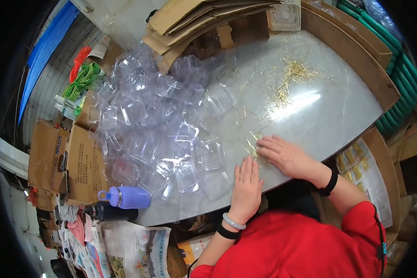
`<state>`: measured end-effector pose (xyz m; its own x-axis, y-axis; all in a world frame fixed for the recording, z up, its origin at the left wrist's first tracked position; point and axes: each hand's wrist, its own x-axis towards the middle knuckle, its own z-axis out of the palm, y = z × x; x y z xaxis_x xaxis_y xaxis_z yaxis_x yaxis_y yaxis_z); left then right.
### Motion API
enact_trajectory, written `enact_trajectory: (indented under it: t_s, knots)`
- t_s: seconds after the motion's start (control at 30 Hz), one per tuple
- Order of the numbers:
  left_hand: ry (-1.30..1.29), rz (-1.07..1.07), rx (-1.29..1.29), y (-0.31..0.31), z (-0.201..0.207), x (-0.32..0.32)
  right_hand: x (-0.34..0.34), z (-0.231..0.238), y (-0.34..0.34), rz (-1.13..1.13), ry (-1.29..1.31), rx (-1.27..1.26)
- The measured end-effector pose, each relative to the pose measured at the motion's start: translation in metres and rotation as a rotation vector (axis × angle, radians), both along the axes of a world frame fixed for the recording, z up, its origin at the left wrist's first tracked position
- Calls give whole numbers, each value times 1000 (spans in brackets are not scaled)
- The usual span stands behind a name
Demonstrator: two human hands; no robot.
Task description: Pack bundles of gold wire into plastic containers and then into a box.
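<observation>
Red shirt (292,245) nearest, we had gold wires (253,145) on the table (345,104) by our left hand (247,187) and right hand (286,156), both flattened, clasping nothing visible; gathering seemed the step, the next move wanted a light pinch; clear plastic trays (212,155) lay to the left

1. Clear rectangular plastic trays (136,109) cover the left of the flat grey table (345,99).
2. Thin gold metal wires (295,73) lie at the table's right rear, with more beside the fingertips of the left hand (246,189) and right hand (286,157) at the front.
3. A purple cylindrical bottle (133,198) lies front left, a black cylindrical bottle (113,212) before it.
4. Stacked brown cardboard sheets (192,16) lie behind the trays, a square white fan (284,17) to their right.
</observation>
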<state>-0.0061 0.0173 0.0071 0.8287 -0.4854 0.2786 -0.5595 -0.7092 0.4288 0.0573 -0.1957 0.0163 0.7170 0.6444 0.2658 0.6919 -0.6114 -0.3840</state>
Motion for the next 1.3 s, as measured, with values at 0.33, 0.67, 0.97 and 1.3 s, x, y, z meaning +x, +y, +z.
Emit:
enact_trajectory:
  t_s: [0.33, 0.67, 0.97, 1.3]
  knots:
    - [-16, 82, -42, 3, 0, 3, -19, 24, -13, -350, -89, 129]
    - [-66, 70, 40, -7, -3, 11, -28, 2, 16, -275, -120, 71]
    - [-121, 144, 43, -12, -2, 12, 67, 26, -6, -65, -75, -311]
    - [-121, 171, 86, -13, -4, 10, 111, 57, -11, -178, 687, -123]
